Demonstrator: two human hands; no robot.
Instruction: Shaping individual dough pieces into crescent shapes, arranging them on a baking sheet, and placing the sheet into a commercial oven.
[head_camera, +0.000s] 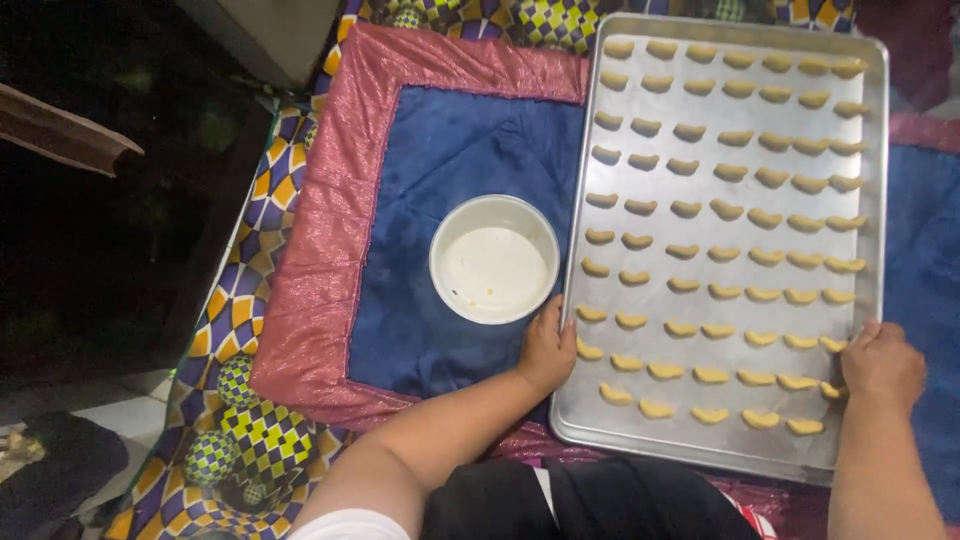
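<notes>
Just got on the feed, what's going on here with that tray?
A person holds a metal baking tray at its two sides: the left hand grips the left rim, the right hand the right rim. The tray is filled with rows of pale crescent-shaped dough pieces. It lies on a blue cloth with a red border. Beside the tray on the cloth sits a nearly empty white bowl.

Home baking spot — cookie tray (860, 60) (floor quilt (440, 130))
</notes>
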